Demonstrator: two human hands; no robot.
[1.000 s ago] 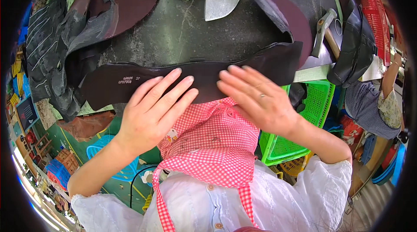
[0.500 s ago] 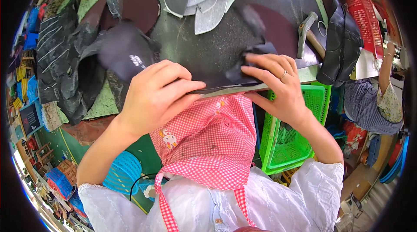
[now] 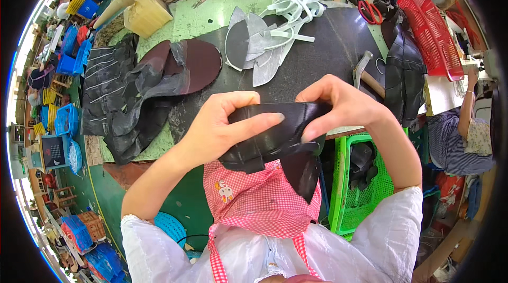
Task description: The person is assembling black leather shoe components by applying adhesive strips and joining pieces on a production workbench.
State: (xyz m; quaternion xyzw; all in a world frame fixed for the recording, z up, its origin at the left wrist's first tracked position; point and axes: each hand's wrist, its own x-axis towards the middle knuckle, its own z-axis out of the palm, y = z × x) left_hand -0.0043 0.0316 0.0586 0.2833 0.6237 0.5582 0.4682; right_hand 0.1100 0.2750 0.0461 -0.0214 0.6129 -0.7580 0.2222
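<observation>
Between both hands, above the front edge of the table, I hold a black leather shoe upper [image 3: 256,142]. It is bent into a curve, and a pointed flap hangs from its lower right. My left hand [image 3: 219,129] is closed on its left side, the thumb lying across the outer face. On the other side, my right hand [image 3: 346,105] pinches the upper edge between thumb and fingers; its fingertips are partly hidden behind the leather. To the left lie more black uppers [image 3: 108,90] with white lines and a dark maroon sole-shaped piece [image 3: 203,66].
Grey and white cut pieces [image 3: 264,74] lie on the dark work mat [image 3: 338,39]. At right are a hammer [image 3: 372,82], red-handled scissors [image 3: 370,13], black leather pieces [image 3: 405,82] and a red basket [image 3: 431,34]. A green basket [image 3: 339,193] stands below the table edge.
Both hands have come up from the table edge and now hold the black upper raised and bent. The maroon piece beside my right hand is no longer visible. The view has shifted.
</observation>
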